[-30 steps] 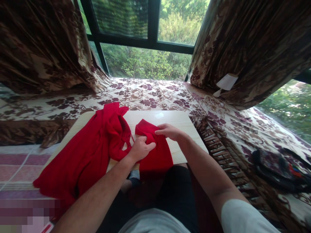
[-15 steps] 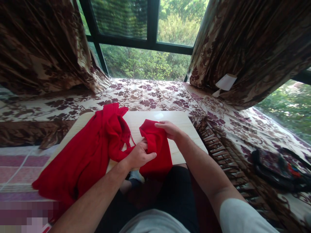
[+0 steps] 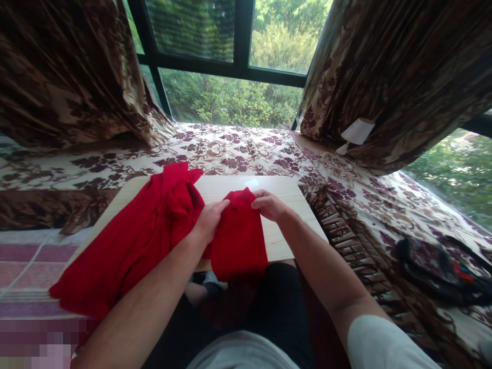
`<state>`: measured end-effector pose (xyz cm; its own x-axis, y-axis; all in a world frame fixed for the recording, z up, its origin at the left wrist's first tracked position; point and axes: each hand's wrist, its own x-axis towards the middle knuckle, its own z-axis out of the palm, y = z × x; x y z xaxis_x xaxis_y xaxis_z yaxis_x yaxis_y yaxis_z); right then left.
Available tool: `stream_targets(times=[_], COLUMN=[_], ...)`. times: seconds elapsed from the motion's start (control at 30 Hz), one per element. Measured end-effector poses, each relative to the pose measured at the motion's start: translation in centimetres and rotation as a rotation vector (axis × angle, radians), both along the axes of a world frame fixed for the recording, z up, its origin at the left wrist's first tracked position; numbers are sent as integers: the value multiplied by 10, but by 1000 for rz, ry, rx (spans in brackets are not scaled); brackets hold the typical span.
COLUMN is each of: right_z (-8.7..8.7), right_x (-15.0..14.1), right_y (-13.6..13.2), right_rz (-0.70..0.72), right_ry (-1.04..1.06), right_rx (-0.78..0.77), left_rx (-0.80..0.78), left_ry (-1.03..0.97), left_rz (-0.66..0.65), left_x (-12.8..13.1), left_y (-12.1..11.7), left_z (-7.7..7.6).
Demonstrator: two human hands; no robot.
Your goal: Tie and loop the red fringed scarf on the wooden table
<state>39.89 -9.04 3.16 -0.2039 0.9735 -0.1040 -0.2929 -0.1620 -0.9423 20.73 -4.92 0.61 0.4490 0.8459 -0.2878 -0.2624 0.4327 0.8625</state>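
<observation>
A long red scarf [image 3: 238, 241] lies over the near edge of a pale wooden table, its flat end hanging down toward my lap. My left hand [image 3: 211, 218] is closed on the left upper edge of that flat part, thumb on top. On its right upper corner, my right hand [image 3: 269, 205] pinches the fabric between thumb and fingers. The cloth between my hands is slightly creased at the top. A large heap of the same red fabric [image 3: 138, 241] covers the table's left side and droops over its edge; my left forearm hides where the two parts meet.
The small table [image 3: 284, 238] stands against a window seat with floral cloth [image 3: 234, 148]. A white lamp [image 3: 358, 131] is at the back right, and a black bag [image 3: 434, 271] lies on the right. Patterned curtains [image 3: 54, 77] frame the window. A striped pink cover [image 3: 26, 261] is at left.
My left hand has moved up and away, from the middle of the flat part to its upper left edge. The fold there has been smoothed, and my right hand has shifted slightly.
</observation>
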Motion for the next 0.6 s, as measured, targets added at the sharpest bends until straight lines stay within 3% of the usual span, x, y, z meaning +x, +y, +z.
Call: stream_targets(times=[0.23, 0.3, 0.47, 0.6], right_z=[-2, -3, -9, -14], right_x=[-2, -4, -9, -9], right_y=[-1, 0, 2, 2], right_rz=[30, 50, 86, 86], right_ry=[-50, -92, -160, -122], right_rx=[31, 52, 93, 88], left_rx=[373, 462, 425, 375], left_ry=[411, 461, 468, 370], left_rz=[111, 74, -12, 55], left_x=[-11, -11, -9, -9], left_y=[21, 23, 23, 24], left_z=[-1, -1, -8, -16])
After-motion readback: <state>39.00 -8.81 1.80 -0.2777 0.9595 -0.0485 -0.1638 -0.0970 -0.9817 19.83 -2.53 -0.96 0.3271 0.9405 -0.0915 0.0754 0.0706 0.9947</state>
